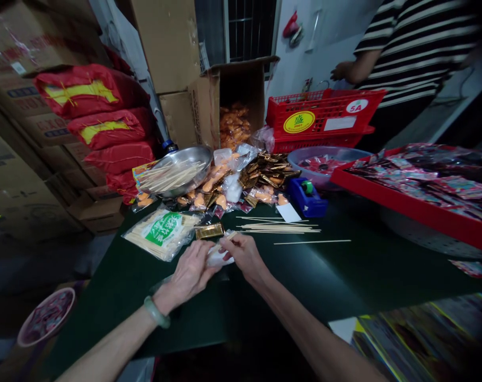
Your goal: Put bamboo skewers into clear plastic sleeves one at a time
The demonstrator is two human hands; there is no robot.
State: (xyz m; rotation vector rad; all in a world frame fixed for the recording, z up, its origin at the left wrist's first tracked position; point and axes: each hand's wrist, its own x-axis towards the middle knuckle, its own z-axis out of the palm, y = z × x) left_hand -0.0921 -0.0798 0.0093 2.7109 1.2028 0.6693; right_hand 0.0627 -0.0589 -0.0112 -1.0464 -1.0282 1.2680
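Note:
My left hand [189, 268], with a green bangle [156, 312] at its wrist, is closed on one side of a small whitish plastic packet [218, 257]. The fingers of my right hand [243, 255] pinch the packet's other side near its top. What the packet contains is too small to tell. Just behind the hands lies a gold foil packet [209, 231]. A clear bag of sticks with a green label [164, 227] is to the left, and loose thin sticks [280, 228] lie to the right on the dark green table [280, 297].
A metal bowl of sticks [199, 156], a pile of gold packets [264, 170] and a blue tape dispenser [309, 200] stand behind. At right is a red tray [408, 217] of packets. A person in a striped shirt [415, 42] stands beyond red baskets [320, 122].

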